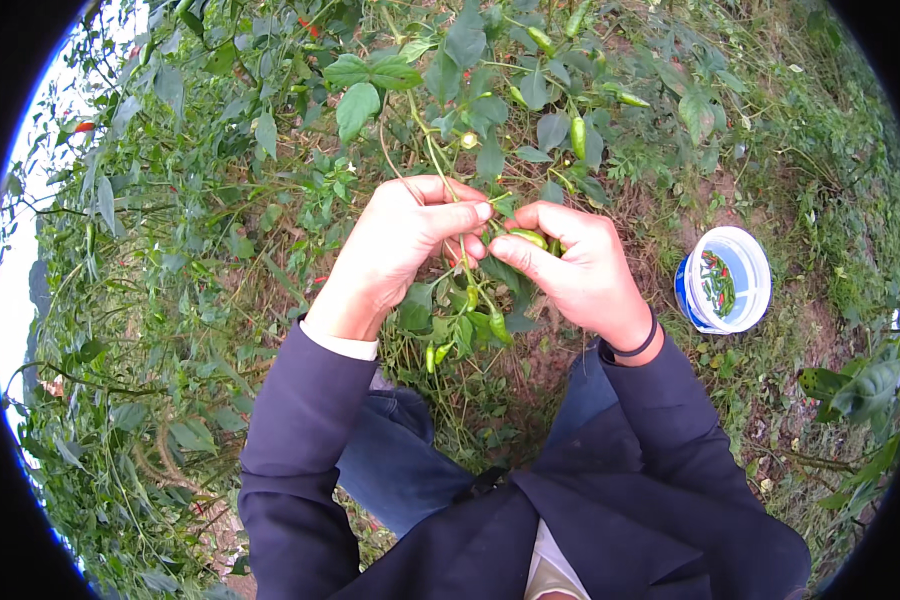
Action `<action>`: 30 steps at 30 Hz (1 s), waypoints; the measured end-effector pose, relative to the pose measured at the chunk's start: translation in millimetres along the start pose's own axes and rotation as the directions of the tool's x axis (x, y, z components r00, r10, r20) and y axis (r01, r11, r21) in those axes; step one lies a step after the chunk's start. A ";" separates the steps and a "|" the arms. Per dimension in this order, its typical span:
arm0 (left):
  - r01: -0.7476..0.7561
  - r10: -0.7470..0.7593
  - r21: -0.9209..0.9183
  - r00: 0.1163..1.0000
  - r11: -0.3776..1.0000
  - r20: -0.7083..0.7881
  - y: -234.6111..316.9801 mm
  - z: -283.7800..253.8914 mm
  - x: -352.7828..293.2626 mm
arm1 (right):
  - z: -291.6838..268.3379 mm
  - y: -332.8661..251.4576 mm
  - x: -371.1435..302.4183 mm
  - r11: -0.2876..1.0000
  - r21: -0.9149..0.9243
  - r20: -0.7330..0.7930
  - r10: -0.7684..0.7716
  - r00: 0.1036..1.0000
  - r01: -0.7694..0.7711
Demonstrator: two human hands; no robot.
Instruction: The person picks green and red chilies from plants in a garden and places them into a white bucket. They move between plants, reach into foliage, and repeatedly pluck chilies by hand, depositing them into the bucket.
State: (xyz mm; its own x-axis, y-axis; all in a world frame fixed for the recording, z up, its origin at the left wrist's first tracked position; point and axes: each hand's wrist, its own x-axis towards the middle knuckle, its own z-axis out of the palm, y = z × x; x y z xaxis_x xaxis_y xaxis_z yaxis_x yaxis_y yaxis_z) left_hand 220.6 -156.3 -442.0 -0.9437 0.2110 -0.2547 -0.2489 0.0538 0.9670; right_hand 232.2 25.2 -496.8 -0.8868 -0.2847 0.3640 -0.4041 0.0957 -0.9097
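Note:
My left hand point(400, 240) pinches the green stem point(432, 148) of a chili plant between thumb and fingers. Close beside it on the right, my right hand point(577, 265) is closed on a green chili pepper point(528, 238), thumb and forefinger around it. Several more green chilies hang just below the hands, among them a plump chili point(498, 325) and a small slim one point(430, 358). Above the right hand, another green chili point(578, 137) dangles from a leafy branch. Leaves and fingers partly hide where the held chili meets its stem.
A white and blue plastic bucket point(753, 275) stands on the ground to the right, with green and some red chilies point(717, 284) at its bottom. Dense chili plants point(150, 250) spread along the left and far side. Leafy growth point(865, 392) also rises at the right edge.

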 end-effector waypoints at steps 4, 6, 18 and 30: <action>0.012 -0.011 -0.032 1.000 0.999 0.025 3.1 0.1 -2.1 | -2.5 10.8 7.8 0.963 0.092 0.012 -0.255 0.967 0.253; 0.007 -0.007 -0.009 0.999 1.000 0.044 2.6 2.6 -1.8 | -4.1 14.0 4.4 0.959 0.144 0.001 -0.248 0.969 0.246; -0.072 0.087 0.096 0.984 0.993 -0.158 -12.7 -1.4 5.4 | 1.8 24.6 -23.3 0.026 0.881 0.470 0.068 0.880 -0.473; -0.112 0.104 0.187 0.993 0.976 0.053 -5.3 8.5 -9.4 | 25.2 -7.6 -22.9 0.978 -0.180 -0.161 -0.138 0.977 0.109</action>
State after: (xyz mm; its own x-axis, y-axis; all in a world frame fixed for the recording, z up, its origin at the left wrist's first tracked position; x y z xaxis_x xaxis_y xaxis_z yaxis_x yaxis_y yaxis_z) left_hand 232.6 -150.2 -444.7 -0.9515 0.2673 -0.1526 -0.0966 0.2113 0.9726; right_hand 261.3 7.0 -503.3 -0.8468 -0.1378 0.5137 -0.5318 0.2344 -0.8138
